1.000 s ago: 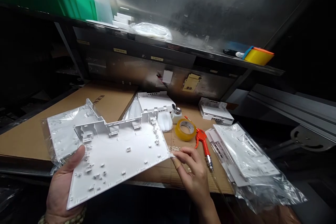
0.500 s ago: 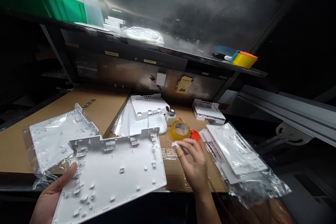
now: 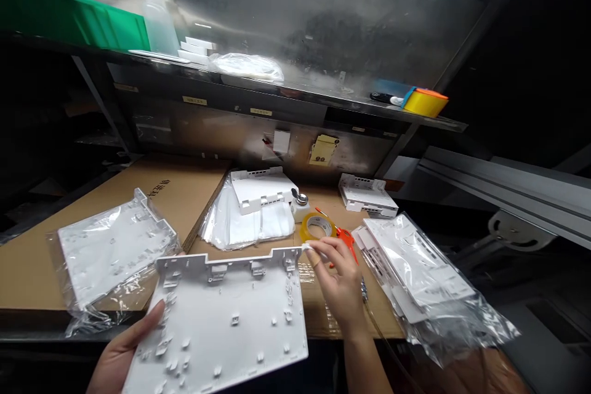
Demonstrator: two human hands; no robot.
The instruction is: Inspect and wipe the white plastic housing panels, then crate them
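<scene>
My left hand (image 3: 124, 349) grips a white plastic housing panel (image 3: 212, 314) by its left edge, thumb on the inner face. That face is tilted up towards me and shows clips, posts and small ribs. Between the fingertips of my right hand (image 3: 340, 280) is a small white wad (image 3: 306, 247), its material too small to make out. The wad is at the panel's upper right corner; whether it touches is unclear. Just beyond that hand lie a roll of yellowish tape (image 3: 305, 231) and an orange-handled tool (image 3: 347, 241).
A bagged panel (image 3: 111, 249) lies on a cardboard box (image 3: 184, 181) at left. More bagged panels (image 3: 415, 265) are stacked at right. Behind stand white housings (image 3: 263, 188), a pump bottle (image 3: 301, 209) and plastic bags (image 3: 244, 228). A metal shelf (image 3: 305, 91) crosses above the table.
The panel in my left hand has moved right and slightly down, so its upper right corner is now by the white wad. My right hand has stayed nearly in place.
</scene>
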